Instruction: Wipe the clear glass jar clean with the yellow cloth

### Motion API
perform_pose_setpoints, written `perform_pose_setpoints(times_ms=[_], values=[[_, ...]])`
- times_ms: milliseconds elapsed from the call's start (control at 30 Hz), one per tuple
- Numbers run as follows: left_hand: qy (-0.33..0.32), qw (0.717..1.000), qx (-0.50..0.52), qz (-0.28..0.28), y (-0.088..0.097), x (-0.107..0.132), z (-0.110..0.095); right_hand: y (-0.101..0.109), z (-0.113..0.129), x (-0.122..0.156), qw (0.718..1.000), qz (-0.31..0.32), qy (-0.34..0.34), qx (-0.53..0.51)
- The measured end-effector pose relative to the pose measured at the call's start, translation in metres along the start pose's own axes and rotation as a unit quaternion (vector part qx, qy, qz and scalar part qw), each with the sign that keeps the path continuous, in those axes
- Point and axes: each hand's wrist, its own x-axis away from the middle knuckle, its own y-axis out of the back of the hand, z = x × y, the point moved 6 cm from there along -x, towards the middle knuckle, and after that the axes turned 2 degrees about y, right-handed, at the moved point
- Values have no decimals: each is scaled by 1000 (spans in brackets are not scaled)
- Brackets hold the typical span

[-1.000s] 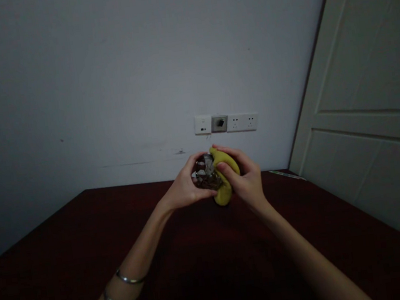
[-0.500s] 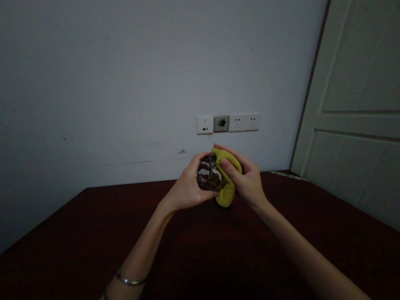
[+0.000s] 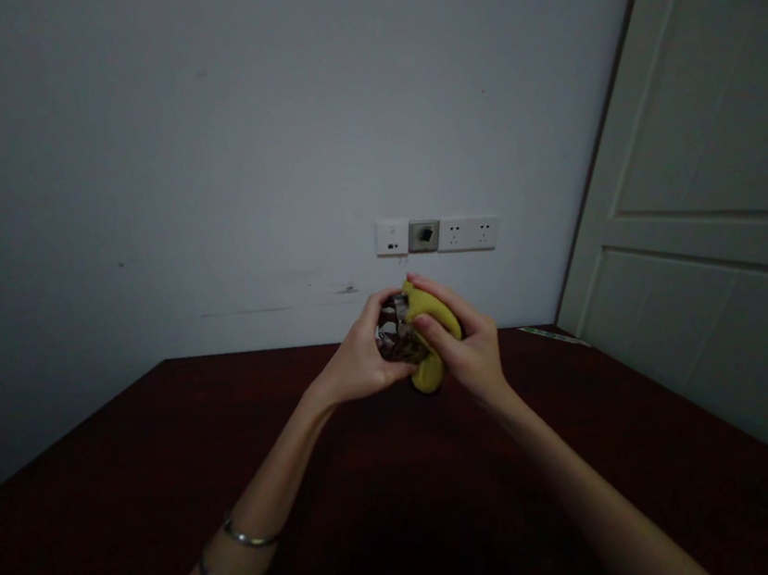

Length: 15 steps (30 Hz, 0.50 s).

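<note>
Left hand [image 3: 363, 357] fingers [image 3: 381, 310] clenched around clear faceted glass vessel [image 3: 396, 333]; right hand [image 3: 468, 347] fingers [image 3: 437, 295] grasping crumpled yellow cloth [image 3: 428, 375] against it, above dark-red surface [image 3: 237, 455], near far edge

The glass object [image 3: 396, 333] is mostly hidden by the left hand [image 3: 365, 360] and the yellow cloth [image 3: 438, 313], so its shape cannot be determined. The right hand [image 3: 468, 347] covers much of the cloth. The door [image 3: 690, 101] is cut off by the right edge. A thin strip [image 3: 552, 336] just beside the door is too small to identify.
</note>
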Motion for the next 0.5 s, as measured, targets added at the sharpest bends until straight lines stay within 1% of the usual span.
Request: perform_pose_setpoints(times_ms=[67,100,133,167,200,300,333,367,400,433,500], values=[[1,1000,4,4,-1,0,-1,2,-10,0,997,-19,-72,-37],[4,1000,8,6,-1,0,-1,3,-12,0,995,-23,-88,-44],[8,1000,11,5,-2,0,1,3,-12,0,995,-24,-85,-40],[12,1000,11,2,-2,0,2,2,-9,0,997,-21,-63,-25],[14,1000,10,-4,-2,0,4,0,-4,0,1000,-10,-26,-3],[4,1000,-1,-24,-1,-1,7,-9,10,5,992,51,99,55],[-1,1000,-7,-27,0,-1,8,-11,12,6,989,65,121,61],[-4,1000,-12,-28,0,-1,8,-12,12,7,988,71,126,60],[-4,999,-20,-26,0,-1,8,-10,9,6,990,65,114,54],[-3,999,-26,-20,0,0,7,-8,4,5,994,50,87,43],[-2,999,-35,-4,-1,0,6,-2,-9,1,1000,16,4,10]])
